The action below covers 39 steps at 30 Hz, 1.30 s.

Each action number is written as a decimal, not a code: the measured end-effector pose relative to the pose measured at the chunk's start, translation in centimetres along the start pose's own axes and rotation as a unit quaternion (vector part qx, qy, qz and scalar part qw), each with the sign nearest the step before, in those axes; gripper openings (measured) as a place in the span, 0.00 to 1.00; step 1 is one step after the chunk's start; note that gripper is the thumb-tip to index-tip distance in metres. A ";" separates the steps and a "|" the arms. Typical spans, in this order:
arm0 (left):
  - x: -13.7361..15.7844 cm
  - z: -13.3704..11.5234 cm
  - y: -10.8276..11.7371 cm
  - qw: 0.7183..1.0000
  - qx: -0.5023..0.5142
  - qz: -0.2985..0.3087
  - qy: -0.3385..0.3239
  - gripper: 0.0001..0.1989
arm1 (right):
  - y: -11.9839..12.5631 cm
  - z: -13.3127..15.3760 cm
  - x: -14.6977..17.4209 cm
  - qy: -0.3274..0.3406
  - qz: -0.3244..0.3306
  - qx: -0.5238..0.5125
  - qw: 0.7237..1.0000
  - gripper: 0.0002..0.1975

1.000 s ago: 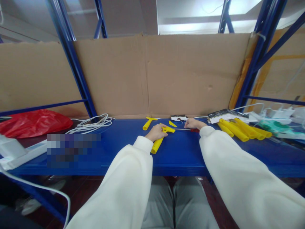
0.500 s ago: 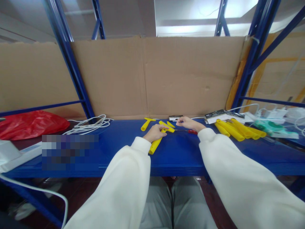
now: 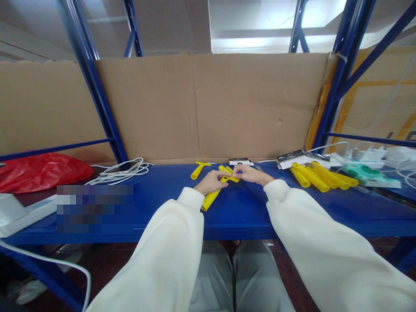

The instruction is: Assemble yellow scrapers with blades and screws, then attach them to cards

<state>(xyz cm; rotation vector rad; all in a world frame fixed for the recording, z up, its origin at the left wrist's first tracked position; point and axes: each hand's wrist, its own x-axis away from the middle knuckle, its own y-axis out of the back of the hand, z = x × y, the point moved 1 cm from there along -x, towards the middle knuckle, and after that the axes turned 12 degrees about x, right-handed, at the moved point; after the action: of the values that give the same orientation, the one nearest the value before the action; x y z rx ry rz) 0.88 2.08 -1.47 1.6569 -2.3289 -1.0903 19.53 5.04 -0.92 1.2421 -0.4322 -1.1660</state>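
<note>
My left hand (image 3: 210, 182) is closed round a yellow T-shaped plastic handle (image 3: 210, 200), whose tube end slants down toward the table's front edge. At the crosspiece of that handle, my right hand (image 3: 248, 174) has its thumb and fingers pinched together, close to the left fingertips. Whatever sits in that pinch is too small to make out. Just behind both hands lies a yellow flat piece (image 3: 224, 169), partly covered by fingers. Another yellow T-shaped handle (image 3: 196, 171) rests a little to the left, apart from my hands.
Several yellow tubular handles (image 3: 312, 178) are piled at the right, beside black-and-white packets (image 3: 290, 159). A small black-and-white packet (image 3: 240, 161) lies against the cardboard wall (image 3: 253, 108). Coiled white cable (image 3: 125, 172) and a red plastic bag (image 3: 45, 171) are at the left.
My right hand has moved left and down to the crosspiece of the held handle. It now covers the red-handled tool that showed beneath it. My left hand keeps its hold.
</note>
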 end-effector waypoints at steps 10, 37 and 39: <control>0.0 0.1 -0.1 1.000 0.008 0.003 -0.012 0.21 | -0.2 -0.9 -0.3 0.092 -0.031 0.048 0.994 0.05; 0.3 -0.6 0.1 0.999 0.024 -0.024 -0.021 0.18 | -0.5 1.5 0.9 -0.140 -0.027 -0.221 0.965 0.06; 0.3 -0.5 0.1 0.999 0.026 -0.024 -0.029 0.17 | -0.4 1.6 1.1 -0.142 -0.009 -0.248 0.958 0.05</control>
<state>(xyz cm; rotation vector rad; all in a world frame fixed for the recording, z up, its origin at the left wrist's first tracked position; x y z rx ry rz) 0.88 1.61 -1.11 1.7302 -2.3844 -1.1095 18.49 3.35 -1.03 0.6485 -0.3107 -1.3724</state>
